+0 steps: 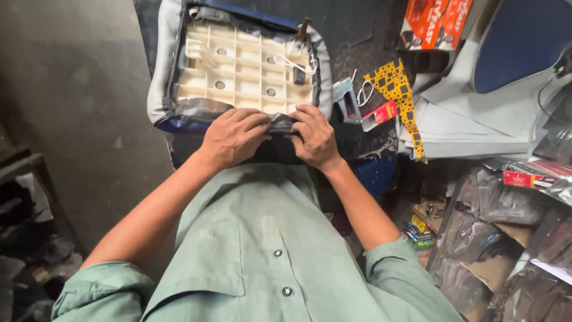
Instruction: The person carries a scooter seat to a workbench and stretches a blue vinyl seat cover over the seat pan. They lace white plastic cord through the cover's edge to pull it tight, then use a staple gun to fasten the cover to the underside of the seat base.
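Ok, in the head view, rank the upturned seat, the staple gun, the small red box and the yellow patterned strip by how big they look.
1. Upturned seat, clearly largest.
2. Yellow patterned strip.
3. Staple gun.
4. Small red box.
The staple gun and box look close in size, so their order is unsure.

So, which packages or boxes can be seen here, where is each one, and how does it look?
Orange carton: top right, rectangular, orange with white print.
Small red box: right of the staple gun, flat, red and white.
Red packet: right edge, long, red.
Stacked small boxes: lower right, yellow and green.

seat base (pixel 238 65) top cut off, cover edge (pixel 280 124) — fingers hide it
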